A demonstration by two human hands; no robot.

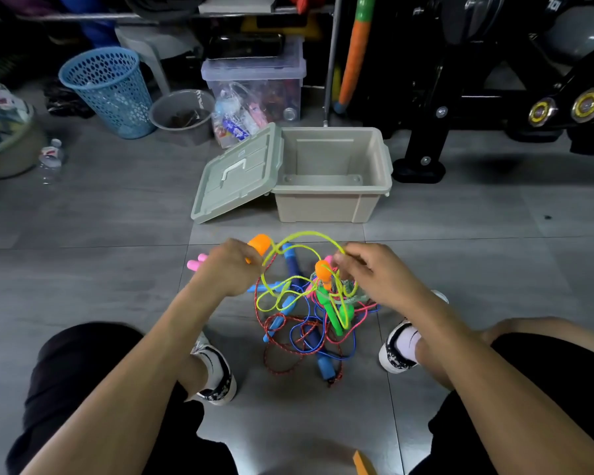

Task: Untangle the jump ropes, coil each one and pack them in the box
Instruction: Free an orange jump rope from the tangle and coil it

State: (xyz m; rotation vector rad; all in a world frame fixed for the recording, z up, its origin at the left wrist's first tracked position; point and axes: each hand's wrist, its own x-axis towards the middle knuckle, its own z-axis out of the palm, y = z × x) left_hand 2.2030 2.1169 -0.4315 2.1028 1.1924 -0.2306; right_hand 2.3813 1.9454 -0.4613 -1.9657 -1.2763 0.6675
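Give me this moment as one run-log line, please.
left hand: grips orange handle | right hand: pinches yellow rope | box: open, empty

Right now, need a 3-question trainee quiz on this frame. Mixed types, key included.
1. True or false: the box already holds a coiled rope.
2. Which rope does the right hand pinch: a) red b) blue c) yellow-green?
3. What does the left hand hold?

Key:
1. False, it shows nothing inside.
2. c
3. An orange handle.
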